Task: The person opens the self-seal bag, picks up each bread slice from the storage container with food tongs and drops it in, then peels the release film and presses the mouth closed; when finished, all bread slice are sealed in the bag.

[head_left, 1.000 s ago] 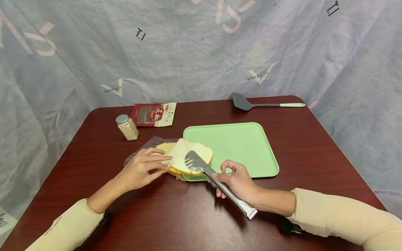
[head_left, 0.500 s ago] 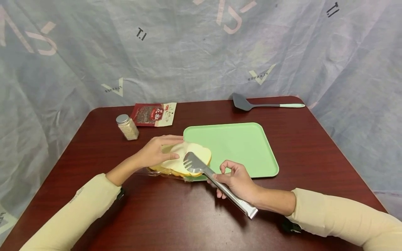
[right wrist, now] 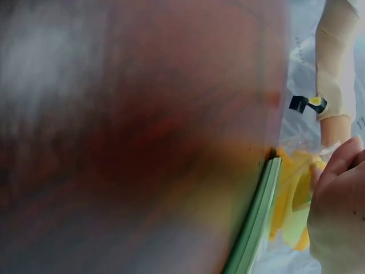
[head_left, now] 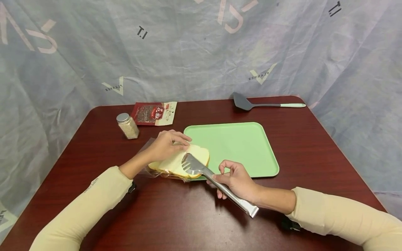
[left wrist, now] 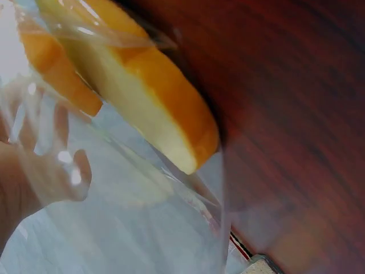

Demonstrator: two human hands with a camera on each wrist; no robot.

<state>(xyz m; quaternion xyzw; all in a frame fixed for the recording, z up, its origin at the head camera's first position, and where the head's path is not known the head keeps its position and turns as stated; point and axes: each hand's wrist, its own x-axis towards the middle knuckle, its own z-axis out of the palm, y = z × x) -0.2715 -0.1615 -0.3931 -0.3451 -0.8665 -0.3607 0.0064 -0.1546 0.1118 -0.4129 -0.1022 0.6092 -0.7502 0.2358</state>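
Observation:
Slices of bread with yellow crusts (head_left: 201,155) lie in a clear plastic bag (left wrist: 165,228), partly over the left edge of a green tray (head_left: 237,146). Over the bread's upper side reaches my left hand (head_left: 165,146), thumb and fingers apart. In the left wrist view it shows through the plastic, its fingers fairly straight near the bread (left wrist: 165,97). My right hand (head_left: 240,181) grips metal tongs (head_left: 230,193) midway along. Their slotted head overlaps the front slice; whether the lower arm lies beneath the slice is hidden. The right wrist view shows the right hand (right wrist: 342,211) without the tongs.
A jar with a grey lid (head_left: 128,126) stands at the left, close to a red and cream spice packet (head_left: 154,113). At the back right lies a spatula (head_left: 267,104) with a dark head and pale handle. A grey curtain (head_left: 201,52) hangs behind the brown table (head_left: 194,223).
My left hand has moved right and upward from the bread's left end to its upper side. The bread has shifted slightly left. The right hand keeps the tongs almost still.

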